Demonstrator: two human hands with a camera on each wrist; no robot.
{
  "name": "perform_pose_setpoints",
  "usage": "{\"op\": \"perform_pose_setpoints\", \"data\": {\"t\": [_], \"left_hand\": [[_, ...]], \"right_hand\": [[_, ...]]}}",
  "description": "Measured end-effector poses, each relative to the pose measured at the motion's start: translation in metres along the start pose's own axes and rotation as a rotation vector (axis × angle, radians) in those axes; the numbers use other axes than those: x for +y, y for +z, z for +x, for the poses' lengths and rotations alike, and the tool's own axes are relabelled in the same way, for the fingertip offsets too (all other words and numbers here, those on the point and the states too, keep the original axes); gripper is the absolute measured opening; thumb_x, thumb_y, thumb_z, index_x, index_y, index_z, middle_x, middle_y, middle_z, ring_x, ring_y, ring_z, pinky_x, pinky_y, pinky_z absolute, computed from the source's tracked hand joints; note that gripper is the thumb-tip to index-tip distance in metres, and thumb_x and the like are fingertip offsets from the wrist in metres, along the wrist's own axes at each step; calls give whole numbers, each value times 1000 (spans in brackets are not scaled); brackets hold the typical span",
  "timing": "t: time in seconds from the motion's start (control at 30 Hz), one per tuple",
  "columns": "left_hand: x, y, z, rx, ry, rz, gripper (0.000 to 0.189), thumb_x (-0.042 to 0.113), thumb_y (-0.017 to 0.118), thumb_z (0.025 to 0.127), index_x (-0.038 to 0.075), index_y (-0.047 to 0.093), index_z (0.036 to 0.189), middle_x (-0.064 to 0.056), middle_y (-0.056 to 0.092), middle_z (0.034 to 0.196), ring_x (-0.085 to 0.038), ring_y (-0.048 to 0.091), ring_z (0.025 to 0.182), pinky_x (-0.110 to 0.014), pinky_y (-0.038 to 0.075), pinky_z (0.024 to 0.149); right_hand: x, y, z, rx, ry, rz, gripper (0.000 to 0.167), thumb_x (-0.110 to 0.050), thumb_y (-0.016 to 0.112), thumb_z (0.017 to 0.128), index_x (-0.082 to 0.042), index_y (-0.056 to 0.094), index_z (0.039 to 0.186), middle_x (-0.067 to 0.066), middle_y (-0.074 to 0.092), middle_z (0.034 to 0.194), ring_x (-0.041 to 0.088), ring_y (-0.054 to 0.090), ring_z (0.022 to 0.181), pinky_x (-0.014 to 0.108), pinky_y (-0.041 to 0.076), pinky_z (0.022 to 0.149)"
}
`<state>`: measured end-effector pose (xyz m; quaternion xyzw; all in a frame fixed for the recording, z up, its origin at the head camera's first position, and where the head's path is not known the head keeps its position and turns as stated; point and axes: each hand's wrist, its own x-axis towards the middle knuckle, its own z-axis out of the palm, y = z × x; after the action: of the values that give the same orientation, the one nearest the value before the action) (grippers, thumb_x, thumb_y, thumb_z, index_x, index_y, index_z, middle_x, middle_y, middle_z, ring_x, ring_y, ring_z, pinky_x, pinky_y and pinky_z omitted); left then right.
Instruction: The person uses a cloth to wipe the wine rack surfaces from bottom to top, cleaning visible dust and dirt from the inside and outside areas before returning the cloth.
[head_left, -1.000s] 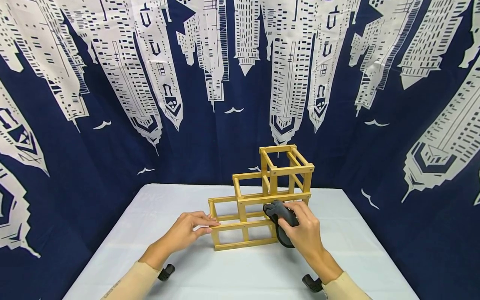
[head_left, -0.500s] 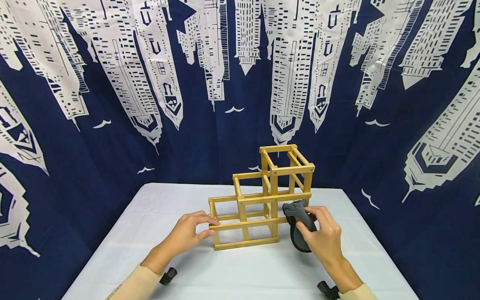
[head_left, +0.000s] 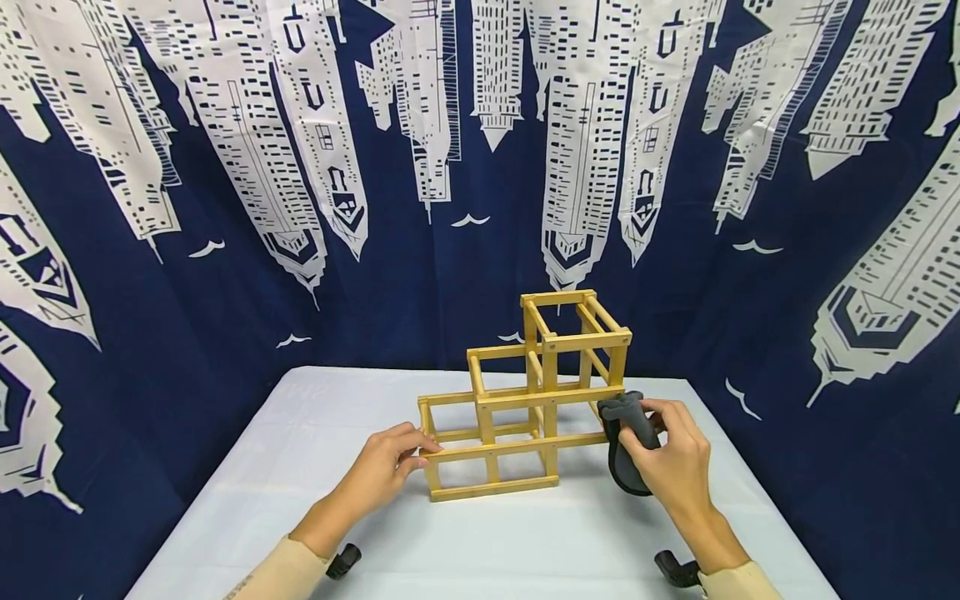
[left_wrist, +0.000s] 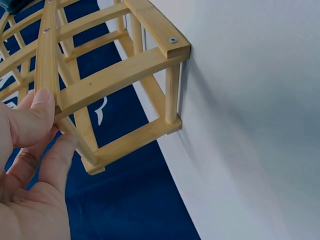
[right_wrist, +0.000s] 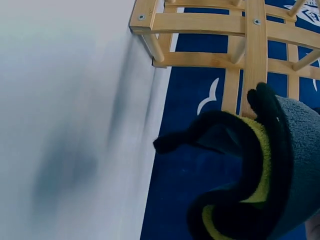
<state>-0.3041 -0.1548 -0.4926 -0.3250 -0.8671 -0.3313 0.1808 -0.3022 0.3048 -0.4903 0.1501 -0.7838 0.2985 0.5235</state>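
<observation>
A light wooden stepped rack [head_left: 551, 397] stands on the table, its tallest part at the right. At its low left end my left hand [head_left: 386, 467] pinches the upper corner; in the left wrist view the thumb lies on the rail [left_wrist: 47, 65] and fingers curl under a round dowel. My right hand [head_left: 675, 454] holds a folded grey cloth [head_left: 630, 450] with black edging against the rack's right end. In the right wrist view the cloth [right_wrist: 305, 160] shows a yellow inner side and wraps near the end of a rail [right_wrist: 256, 60]. Most of the right hand is hidden there.
A white cloth covers the table [head_left: 480, 550]. Behind and at both sides hangs a dark blue curtain [head_left: 420, 308] with white buildings and birds. Black camera mounts [head_left: 343, 562] sit under both wrists.
My right hand has slid the grey cloth rightward along the rack's rail to its right end. The left hand stays at the left corner, its thumb and fingers shifting slightly. The rack keeps its place.
</observation>
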Motion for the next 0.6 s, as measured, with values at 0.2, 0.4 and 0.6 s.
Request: {"op": "perform_pose_setpoints", "data": {"t": [0.2, 0.4, 0.6], "left_hand": [[-1, 4, -2, 19, 13, -15, 23, 4, 89, 96, 13, 87, 116, -1, 81, 109, 3, 53, 81, -19, 56, 69], [-2, 4, 0, 55, 41, -4, 24, 2, 91, 94, 13, 88, 116, 0, 81, 107, 2, 52, 81, -19, 54, 67], [-3, 7, -1, 53, 15, 1, 25, 4, 91, 93, 14, 88, 116, -1, 80, 107, 2, 52, 81, -19, 54, 69]], "right_hand": [[-1, 6, -16, -181, 114, -63, 39, 4, 98, 76, 0, 82, 112, 10, 79, 98, 10, 65, 77, 9, 48, 70], [0, 10, -25, -220, 170, -81, 37, 4, 97, 77, 0, 82, 110, 11, 80, 98, 9, 66, 75, 5, 46, 69], [-3, 11, -3, -24, 63, 3, 39, 8, 95, 77, 5, 82, 114, 18, 79, 100, 13, 66, 80, 3, 46, 79]]}}
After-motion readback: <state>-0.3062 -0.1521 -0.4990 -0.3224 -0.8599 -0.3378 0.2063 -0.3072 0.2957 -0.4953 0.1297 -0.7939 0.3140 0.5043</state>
